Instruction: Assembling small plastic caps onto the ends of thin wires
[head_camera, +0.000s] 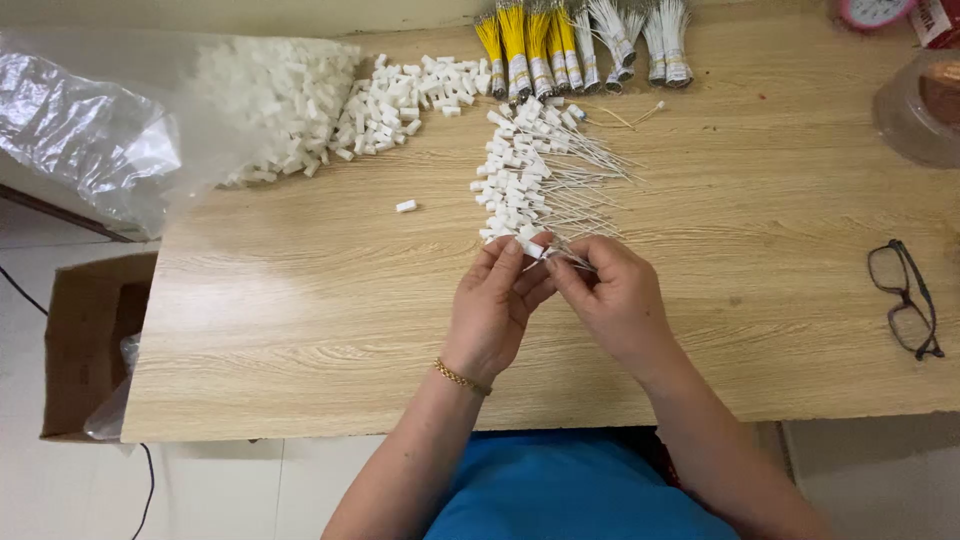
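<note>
My left hand (495, 305) and my right hand (610, 295) meet over the wooden table (300, 300). Together they pinch a small white plastic connector (533, 249) with thin wires running off to the right. Just beyond my fingers lies a row of finished white connectors with wires (530, 170). A heap of loose white connectors (370, 105) spills from a clear plastic bag (120, 120) at the far left. Bundles of yellow wires (525, 45) and white wires (640, 35) lie along the far edge. A gold bracelet sits on my left wrist.
One stray white connector (405, 206) lies alone left of the row. Black glasses (905, 300) rest at the right. A clear round container (925, 105) stands at the far right corner. An open cardboard box (90, 340) sits on the floor at the left.
</note>
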